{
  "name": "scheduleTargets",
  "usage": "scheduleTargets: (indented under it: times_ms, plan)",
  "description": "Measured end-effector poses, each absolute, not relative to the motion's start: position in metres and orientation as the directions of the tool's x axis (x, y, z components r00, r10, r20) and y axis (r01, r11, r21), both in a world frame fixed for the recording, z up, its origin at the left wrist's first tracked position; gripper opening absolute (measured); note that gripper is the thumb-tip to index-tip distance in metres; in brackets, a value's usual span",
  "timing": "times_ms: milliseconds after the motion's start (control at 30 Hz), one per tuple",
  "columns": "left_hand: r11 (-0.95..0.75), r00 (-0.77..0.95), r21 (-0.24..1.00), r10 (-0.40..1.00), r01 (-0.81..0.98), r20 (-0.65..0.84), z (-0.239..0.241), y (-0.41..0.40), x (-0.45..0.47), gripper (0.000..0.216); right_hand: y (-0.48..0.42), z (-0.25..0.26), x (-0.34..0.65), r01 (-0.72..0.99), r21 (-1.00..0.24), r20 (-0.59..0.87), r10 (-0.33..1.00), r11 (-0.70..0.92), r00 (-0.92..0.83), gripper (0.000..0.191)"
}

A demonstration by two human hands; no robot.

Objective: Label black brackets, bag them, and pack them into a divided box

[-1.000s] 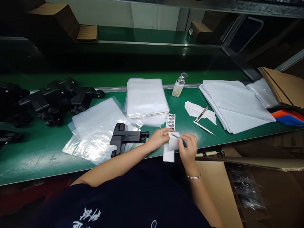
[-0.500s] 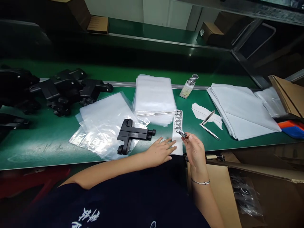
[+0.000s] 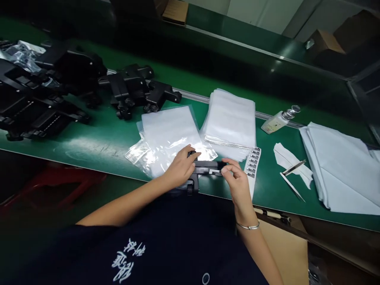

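My left hand [image 3: 181, 167] is closed round one end of a black T-shaped plastic bracket [image 3: 204, 167] near the table's front edge. At the bracket's other end, my right hand [image 3: 236, 176] pinches a small black-and-white sticker [image 3: 215, 172], which lies against the bracket's side. Whether the sticker is fully stuck down cannot be told. To the right of my right hand is a white label strip [image 3: 252, 168] with several printed stickers on it. Clear plastic bags [image 3: 169, 134] lie beneath and behind my left hand.
A stack of plastic bags [image 3: 230, 118] stands behind the bracket. Several black brackets [image 3: 130, 89] are piled at the left. On the right are a bottle [image 3: 277, 120], tweezers [image 3: 293, 168] on torn white paper [image 3: 285, 156], and white sheets [image 3: 341, 166]. Below the table edge is a cardboard box [image 3: 287, 253].
My left hand has gone from the label strip to the bracket and taken hold of it. My right hand has carried the sticker left onto the bracket. The view has turned left.
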State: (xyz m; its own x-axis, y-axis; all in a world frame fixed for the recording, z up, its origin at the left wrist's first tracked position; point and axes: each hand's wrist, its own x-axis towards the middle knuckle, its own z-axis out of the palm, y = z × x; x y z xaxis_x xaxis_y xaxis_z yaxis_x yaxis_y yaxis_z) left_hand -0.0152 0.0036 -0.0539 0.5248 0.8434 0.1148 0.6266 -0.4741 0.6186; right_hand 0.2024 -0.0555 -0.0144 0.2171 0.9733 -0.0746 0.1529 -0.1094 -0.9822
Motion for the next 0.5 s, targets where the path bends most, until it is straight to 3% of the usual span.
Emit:
scheduleTargets:
  times_ms: [167, 500]
  plan:
    - [-0.463, 0.47, 0.672, 0.862, 0.577, 0.19, -0.057, -0.011, -0.004, 0.039, -0.03, -0.022, 0.181, 0.303, -0.928, -0.192, 0.976, -0.216, 0.105, 0.021]
    - [-0.433, 0.462, 0.706, 0.871, 0.56, 0.168, -0.053, -0.01, -0.007, 0.038, -0.024, -0.018, 0.181, 0.441, -0.869, -0.211, 0.974, -0.225, 0.082, 0.02]
